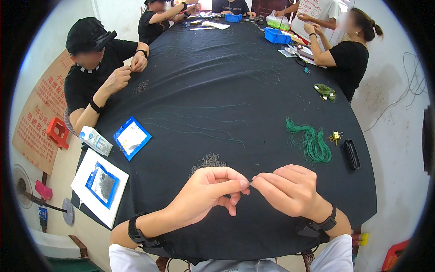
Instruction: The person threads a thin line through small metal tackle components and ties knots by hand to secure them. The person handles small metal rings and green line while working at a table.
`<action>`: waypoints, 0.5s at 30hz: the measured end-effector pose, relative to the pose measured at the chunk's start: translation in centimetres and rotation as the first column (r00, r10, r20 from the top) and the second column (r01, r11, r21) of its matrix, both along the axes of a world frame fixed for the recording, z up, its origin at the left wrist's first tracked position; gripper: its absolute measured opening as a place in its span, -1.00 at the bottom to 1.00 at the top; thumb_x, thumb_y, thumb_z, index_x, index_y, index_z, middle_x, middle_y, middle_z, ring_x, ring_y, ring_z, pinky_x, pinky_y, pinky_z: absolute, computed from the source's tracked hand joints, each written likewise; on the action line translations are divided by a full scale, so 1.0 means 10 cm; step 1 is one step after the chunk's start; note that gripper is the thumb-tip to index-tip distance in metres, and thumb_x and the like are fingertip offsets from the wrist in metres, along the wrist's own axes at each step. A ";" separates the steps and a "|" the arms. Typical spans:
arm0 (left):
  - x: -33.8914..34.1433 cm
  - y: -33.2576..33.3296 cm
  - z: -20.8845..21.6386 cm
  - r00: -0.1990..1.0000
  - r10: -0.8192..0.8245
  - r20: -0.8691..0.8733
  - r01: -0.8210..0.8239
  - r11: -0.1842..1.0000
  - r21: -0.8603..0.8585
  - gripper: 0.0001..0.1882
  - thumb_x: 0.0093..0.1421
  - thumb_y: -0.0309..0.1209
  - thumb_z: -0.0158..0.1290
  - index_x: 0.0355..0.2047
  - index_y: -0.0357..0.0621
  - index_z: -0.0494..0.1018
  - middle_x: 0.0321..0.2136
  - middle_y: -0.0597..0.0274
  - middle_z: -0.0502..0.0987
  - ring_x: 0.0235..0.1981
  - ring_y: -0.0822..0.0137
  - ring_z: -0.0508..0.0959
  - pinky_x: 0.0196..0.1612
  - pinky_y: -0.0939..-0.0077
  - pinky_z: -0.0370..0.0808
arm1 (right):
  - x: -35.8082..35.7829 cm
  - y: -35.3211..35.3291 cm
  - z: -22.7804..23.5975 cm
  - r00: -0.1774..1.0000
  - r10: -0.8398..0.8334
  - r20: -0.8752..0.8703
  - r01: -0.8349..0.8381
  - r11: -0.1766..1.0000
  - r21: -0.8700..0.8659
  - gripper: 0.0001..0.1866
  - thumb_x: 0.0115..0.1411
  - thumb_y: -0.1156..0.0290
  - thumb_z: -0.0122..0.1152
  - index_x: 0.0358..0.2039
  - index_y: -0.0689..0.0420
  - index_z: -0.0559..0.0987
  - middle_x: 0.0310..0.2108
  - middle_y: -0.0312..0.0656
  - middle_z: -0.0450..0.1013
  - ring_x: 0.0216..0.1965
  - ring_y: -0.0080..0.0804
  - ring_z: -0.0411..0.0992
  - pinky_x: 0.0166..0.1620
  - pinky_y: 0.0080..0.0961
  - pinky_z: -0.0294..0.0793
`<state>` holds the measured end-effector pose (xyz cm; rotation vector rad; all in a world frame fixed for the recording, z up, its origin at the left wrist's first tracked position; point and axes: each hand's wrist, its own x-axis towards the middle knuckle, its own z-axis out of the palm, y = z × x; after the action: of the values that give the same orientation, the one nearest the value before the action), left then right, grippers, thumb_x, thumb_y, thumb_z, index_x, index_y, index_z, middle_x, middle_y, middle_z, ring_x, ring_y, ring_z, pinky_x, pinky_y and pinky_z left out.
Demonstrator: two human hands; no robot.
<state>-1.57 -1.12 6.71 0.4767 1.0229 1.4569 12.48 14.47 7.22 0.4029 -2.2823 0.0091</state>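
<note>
At 5 o'clock from mid-surface: tiny greyish bit (250,183), at the meeting point of both hands; too small to tell its form.
Left hand (210,192): at 6, thumb and forefinger pinching the bit, other fingers half curled.
Right hand (290,192): at 4, thumb and forefinger pinching the bit, rest folded in.
Done: strands (195,128) laid out at 10, roughly side by side; no finished piece can be made out.
Left: judging by the loose pile (207,162) at 6 to 7 and full skein (312,143) at 3, plenty; work looks early, one piece in hand.
Pile: thin, wiry, curved, metal-looking bits, tangled; partly behind left hand.
Skein: fine green thread, wavy, bundled, ends fraying loose.
Surface (253,235): matte black cloth, softly creased.
Packet (103,185): at 8, flat, blue-edged, dark bits inside, on white board (83,177).
Clip (335,137): at 3, shiny yellow metal, just beside skein.
Case (350,154): beyond clip, black, oblong, glossy.
</note>
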 end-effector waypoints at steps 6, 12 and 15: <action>0.02 -0.01 -0.01 0.999 0.028 -0.035 -0.026 0.999 0.038 -0.87 0.21 -0.47 0.05 -0.32 -0.32 0.48 -0.43 0.18 0.51 -0.52 0.51 0.46 -0.51 0.60 0.47 | -0.01 0.03 -0.03 1.000 0.020 0.017 -0.019 0.997 -0.076 -0.76 -0.15 0.46 0.28 -0.38 0.18 0.57 -0.45 -0.30 0.50 -0.56 -0.55 0.42 -0.52 -0.65 0.41; 0.04 -0.01 0.02 0.973 0.054 -0.223 -0.030 0.993 0.110 -0.90 0.19 -0.54 0.06 -0.32 -0.34 0.47 -0.42 0.16 0.51 -0.53 0.52 0.46 -0.50 0.62 0.45 | 0.01 0.06 0.02 0.993 0.059 0.101 -0.031 0.965 -0.259 -0.75 -0.14 0.52 0.30 -0.36 0.15 0.57 -0.44 -0.27 0.51 -0.56 -0.50 0.44 -0.52 -0.62 0.44; 0.06 -0.04 0.05 0.955 0.093 -0.282 -0.054 0.988 0.145 -0.87 0.19 -0.50 0.06 -0.31 -0.35 0.48 -0.41 0.21 0.53 -0.51 0.56 0.47 -0.46 0.68 0.44 | 0.05 0.06 0.15 0.977 0.098 0.187 0.007 0.868 -0.497 -0.78 -0.06 0.57 0.26 -0.32 0.16 0.57 -0.37 -0.22 0.50 -0.56 -0.54 0.45 -0.52 -0.64 0.43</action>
<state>-0.96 -1.52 7.19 0.7745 1.1855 1.5601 13.01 15.06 8.77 0.1871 -2.3613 0.6800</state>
